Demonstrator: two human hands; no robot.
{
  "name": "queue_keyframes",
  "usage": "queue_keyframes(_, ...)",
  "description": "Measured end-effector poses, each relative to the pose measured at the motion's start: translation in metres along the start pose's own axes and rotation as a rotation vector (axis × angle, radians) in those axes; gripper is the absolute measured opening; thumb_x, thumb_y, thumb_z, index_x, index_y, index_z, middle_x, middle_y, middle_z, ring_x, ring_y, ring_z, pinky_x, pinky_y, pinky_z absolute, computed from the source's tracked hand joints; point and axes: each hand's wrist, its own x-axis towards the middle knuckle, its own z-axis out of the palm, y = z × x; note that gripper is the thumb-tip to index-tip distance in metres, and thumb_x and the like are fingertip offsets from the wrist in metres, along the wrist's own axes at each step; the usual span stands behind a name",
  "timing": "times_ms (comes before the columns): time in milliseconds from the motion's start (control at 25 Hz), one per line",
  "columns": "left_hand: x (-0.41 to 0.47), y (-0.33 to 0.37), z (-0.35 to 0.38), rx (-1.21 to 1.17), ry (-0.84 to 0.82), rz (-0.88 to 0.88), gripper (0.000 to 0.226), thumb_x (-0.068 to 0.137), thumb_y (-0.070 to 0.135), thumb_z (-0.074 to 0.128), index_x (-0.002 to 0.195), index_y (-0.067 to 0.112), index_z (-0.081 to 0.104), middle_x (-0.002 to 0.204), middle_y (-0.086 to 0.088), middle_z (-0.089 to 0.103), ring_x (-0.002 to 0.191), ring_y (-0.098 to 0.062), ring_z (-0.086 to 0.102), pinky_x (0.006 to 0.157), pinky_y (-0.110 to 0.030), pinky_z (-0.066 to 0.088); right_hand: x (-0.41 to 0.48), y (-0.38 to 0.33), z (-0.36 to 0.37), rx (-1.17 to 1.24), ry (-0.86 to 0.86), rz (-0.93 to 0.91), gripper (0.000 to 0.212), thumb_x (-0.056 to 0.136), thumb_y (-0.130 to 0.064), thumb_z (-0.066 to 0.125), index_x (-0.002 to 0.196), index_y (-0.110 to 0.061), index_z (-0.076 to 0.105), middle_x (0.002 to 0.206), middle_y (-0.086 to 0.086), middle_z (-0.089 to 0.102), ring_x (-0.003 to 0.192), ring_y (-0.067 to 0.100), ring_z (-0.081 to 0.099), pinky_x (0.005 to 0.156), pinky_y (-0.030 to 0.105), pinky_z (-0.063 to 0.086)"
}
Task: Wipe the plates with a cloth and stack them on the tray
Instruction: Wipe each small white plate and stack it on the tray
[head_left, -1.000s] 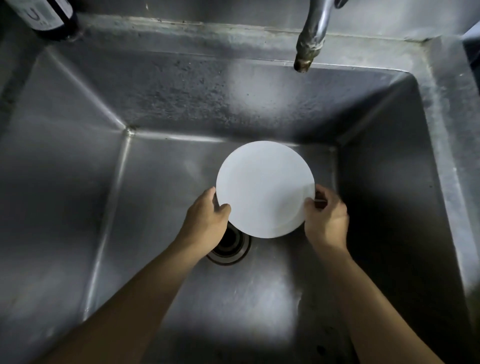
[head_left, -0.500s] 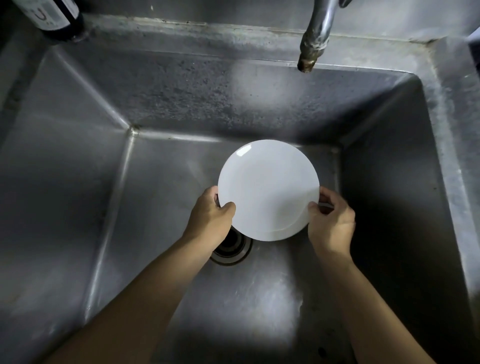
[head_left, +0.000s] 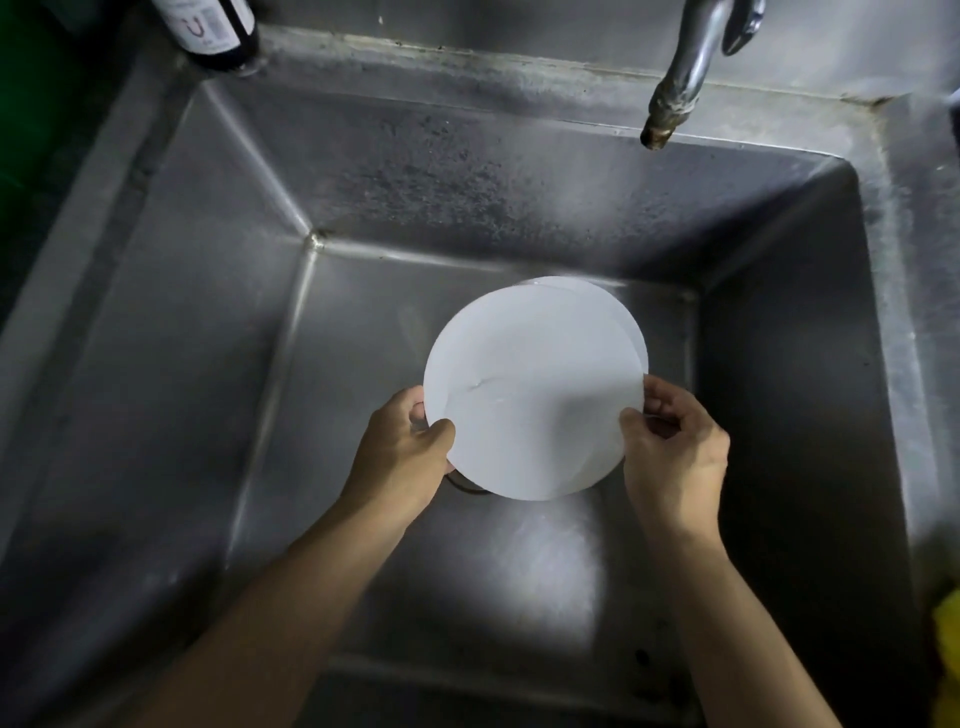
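In the basin of a steel sink (head_left: 467, 171), on the near side of the tap (head_left: 670, 104), a white plate (head_left: 530, 384) is held over the drain by both hands. The left hand (head_left: 400, 457) pinches its left edge, thumb on top. The right hand (head_left: 675, 457) pinches the right edge likewise, so each grip is closed on the plate. Holding it by opposite edges likely keeps the face free for wiping. A second rim shows at its far right: another plate or blur, I cannot tell. No cloth or tray is in view.
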Motion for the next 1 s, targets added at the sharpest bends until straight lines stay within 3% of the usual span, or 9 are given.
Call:
queue_keyframes(120,-0.019,-0.01,-0.019,-0.052,0.023,-0.041,0.03,0.092,0.001,0.051,0.113,0.014,0.067,0.099,0.006,0.071,0.097,-0.018,0.07,0.08,-0.04,0.062,-0.026,-0.014,-0.001,-0.021,-0.022,-0.02,0.031,0.089,-0.005,0.062,0.114,-0.02,0.072,0.082,-0.016,0.067,0.071,-0.004,0.065,0.077,0.026,0.056)
queue_keyframes(240,-0.034,-0.024,-0.037,-0.079,0.084,-0.117,0.021,0.093,0.004,0.054,0.088,0.017,0.069,0.092,0.0,0.073,0.087,-0.018,0.071,0.067,-0.033,0.062,-0.047,-0.032,-0.002,-0.073,-0.081,-0.006,0.023,0.091,-0.013,0.061,0.112,-0.018,0.071,0.075,-0.014,0.065,0.068,0.0,0.063,0.07,0.025,0.053)
queue_keyframes(320,-0.038,-0.033,-0.044,-0.119,0.145,-0.188,0.021,0.092,0.005,0.057,0.075,0.012,0.066,0.084,-0.01,0.071,0.076,-0.022,0.071,0.057,-0.028,0.059,-0.052,-0.042,-0.001,-0.14,-0.144,0.045,0.024,0.093,-0.02,0.061,0.114,-0.014,0.069,0.073,-0.007,0.066,0.065,0.009,0.065,0.059,0.021,0.047)
queue_keyframes(480,-0.046,-0.039,-0.055,-0.169,0.184,-0.25,0.019,0.092,0.007,0.061,0.076,-0.002,0.063,0.08,-0.017,0.068,0.069,-0.028,0.07,0.054,-0.029,0.058,-0.059,-0.05,0.002,-0.191,-0.226,0.14,0.024,0.092,-0.024,0.062,0.109,-0.009,0.07,0.06,0.005,0.069,0.041,0.002,0.062,0.037,0.009,0.038)
queue_keyframes(720,-0.052,-0.033,-0.063,-0.201,0.173,-0.242,0.019,0.092,0.006,0.059,0.088,-0.012,0.064,0.09,-0.022,0.07,0.081,-0.034,0.072,0.057,-0.032,0.06,-0.072,-0.057,-0.004,-0.218,-0.225,0.173,0.017,0.091,-0.018,0.062,0.089,-0.003,0.07,0.058,0.01,0.07,0.037,0.0,0.058,0.039,0.013,0.041)
queue_keyframes(840,-0.055,-0.029,-0.062,-0.272,0.219,-0.246,0.016,0.094,0.003,0.056,0.08,0.003,0.063,0.09,-0.013,0.068,0.085,-0.029,0.068,0.054,-0.03,0.058,-0.081,-0.054,-0.004,-0.191,-0.257,0.189,0.015,0.091,-0.017,0.06,0.1,-0.007,0.068,0.05,0.001,0.067,0.052,0.008,0.067,0.052,0.022,0.048)
queue_keyframes(920,-0.055,-0.027,-0.063,-0.31,0.284,-0.241,0.01,0.096,0.004,0.055,0.091,0.007,0.064,0.099,-0.011,0.067,0.093,-0.028,0.066,0.061,-0.031,0.058,-0.087,-0.048,-0.003,-0.179,-0.305,0.189,0.018,0.091,-0.015,0.058,0.106,-0.008,0.066,0.051,-0.008,0.067,0.057,0.011,0.069,0.056,0.026,0.05)
queue_keyframes(1000,-0.053,-0.025,-0.065,-0.342,0.371,-0.221,0.01,0.095,0.007,0.057,0.09,0.011,0.065,0.094,-0.009,0.068,0.09,-0.026,0.066,0.07,-0.034,0.057,-0.094,-0.042,-0.003,-0.144,-0.348,0.24,0.019,0.091,-0.011,0.058,0.109,-0.009,0.064,0.053,-0.006,0.069,0.053,0.012,0.07,0.055,0.032,0.056)
